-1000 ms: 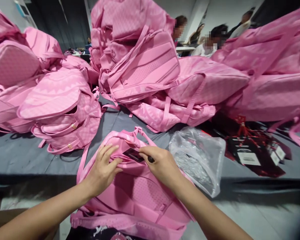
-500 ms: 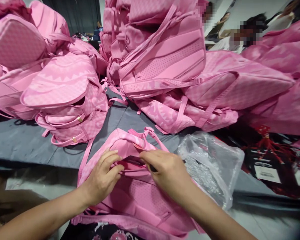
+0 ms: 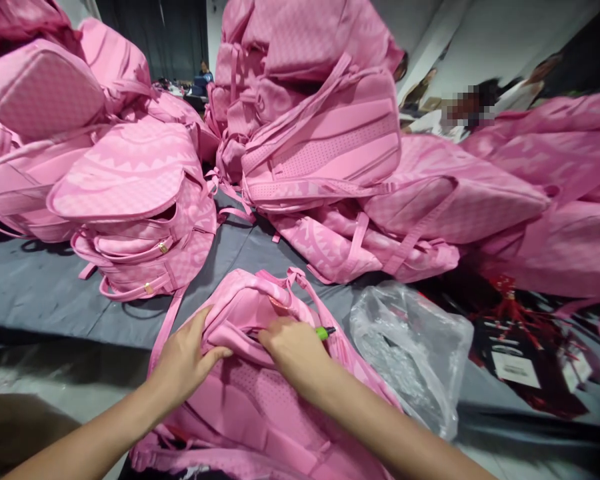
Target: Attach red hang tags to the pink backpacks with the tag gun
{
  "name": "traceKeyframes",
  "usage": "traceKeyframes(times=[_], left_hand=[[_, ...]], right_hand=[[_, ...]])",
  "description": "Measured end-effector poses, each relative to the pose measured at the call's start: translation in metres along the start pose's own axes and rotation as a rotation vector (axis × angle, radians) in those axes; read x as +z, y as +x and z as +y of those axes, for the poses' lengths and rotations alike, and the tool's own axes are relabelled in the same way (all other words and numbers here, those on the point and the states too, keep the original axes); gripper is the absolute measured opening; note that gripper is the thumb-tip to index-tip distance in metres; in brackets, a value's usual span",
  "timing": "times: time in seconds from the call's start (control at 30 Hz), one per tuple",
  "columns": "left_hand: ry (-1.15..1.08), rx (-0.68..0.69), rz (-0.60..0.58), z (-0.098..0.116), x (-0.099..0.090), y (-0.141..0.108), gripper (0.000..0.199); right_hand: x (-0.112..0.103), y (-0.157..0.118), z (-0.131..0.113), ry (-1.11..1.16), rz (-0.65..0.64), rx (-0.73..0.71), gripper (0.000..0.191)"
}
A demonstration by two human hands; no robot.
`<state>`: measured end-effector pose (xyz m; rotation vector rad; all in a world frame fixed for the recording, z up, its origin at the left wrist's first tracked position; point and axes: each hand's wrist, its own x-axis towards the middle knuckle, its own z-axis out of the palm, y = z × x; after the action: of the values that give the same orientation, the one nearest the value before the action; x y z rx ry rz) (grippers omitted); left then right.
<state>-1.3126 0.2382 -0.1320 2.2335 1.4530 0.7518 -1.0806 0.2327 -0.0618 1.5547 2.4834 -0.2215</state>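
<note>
A pink backpack [image 3: 280, 407] leans in front of me against the table edge, its back panel and straps toward me and its top opening gaping slightly. My left hand [image 3: 187, 353] grips the left side of that opening, thumb on the near edge and fingers over the far side. Closed in a fist, my right hand [image 3: 295, 350] is at the opening's middle. From it sticks out a slim green tool [image 3: 323, 332] with a black tip; its other end is hidden, so I cannot tell its kind. A small red-orange tag [image 3: 279, 305] shows inside the rim.
Pink backpacks [image 3: 130, 173] lie heaped across the grey-covered table [image 3: 125, 320]. On the right are a clear plastic bag [image 3: 410, 353] and black hang tags [image 3: 517, 363] with red cords. A co-worker [image 3: 470, 107] is behind the heap.
My right hand has shifted left and down along the opening, and the green end of the tool now shows. My left hand has moved left, its fingers going over the backpack's edge.
</note>
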Motion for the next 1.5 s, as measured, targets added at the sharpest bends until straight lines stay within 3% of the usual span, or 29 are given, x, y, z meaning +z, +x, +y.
traceKeyframes(times=[0.13, 0.23, 0.33, 0.53, 0.7, 0.9, 1.1, 1.33, 1.5], left_hand=[[-0.047, 0.005, -0.031, 0.003, 0.002, 0.001, 0.065], [-0.073, -0.075, -0.086, 0.008, -0.001, 0.003, 0.066], [-0.111, -0.164, -0.143, 0.012, -0.005, 0.006, 0.065], [-0.101, -0.127, -0.142, 0.010, -0.007, 0.002, 0.065], [-0.084, -0.086, -0.127, 0.010, -0.006, 0.002, 0.064], [-0.086, -0.088, -0.149, 0.009, -0.007, 0.000, 0.062], [-0.075, -0.058, -0.156, 0.008, -0.005, 0.000, 0.063], [-0.063, -0.045, -0.135, 0.010, -0.006, 0.002, 0.059], [-0.056, 0.004, -0.082, 0.001, -0.001, -0.005, 0.057]], right_hand=[[-0.002, 0.005, -0.004, 0.135, 0.164, 0.031, 0.016], [-0.004, 0.022, -0.010, 0.345, 0.281, 0.013, 0.011], [-0.004, 0.038, -0.016, 0.456, 0.275, -0.075, 0.012], [0.001, 0.031, -0.016, 0.396, 0.304, -0.050, 0.017], [-0.001, 0.032, -0.020, 0.692, 0.345, -0.088, 0.025], [-0.003, 0.037, -0.013, 0.795, 0.224, -0.058, 0.029], [-0.004, 0.040, -0.019, 0.761, 0.202, 0.096, 0.020], [-0.005, 0.038, -0.032, 0.583, 0.326, 0.131, 0.019], [0.001, 0.034, -0.035, 0.695, 0.408, 0.187, 0.010]])
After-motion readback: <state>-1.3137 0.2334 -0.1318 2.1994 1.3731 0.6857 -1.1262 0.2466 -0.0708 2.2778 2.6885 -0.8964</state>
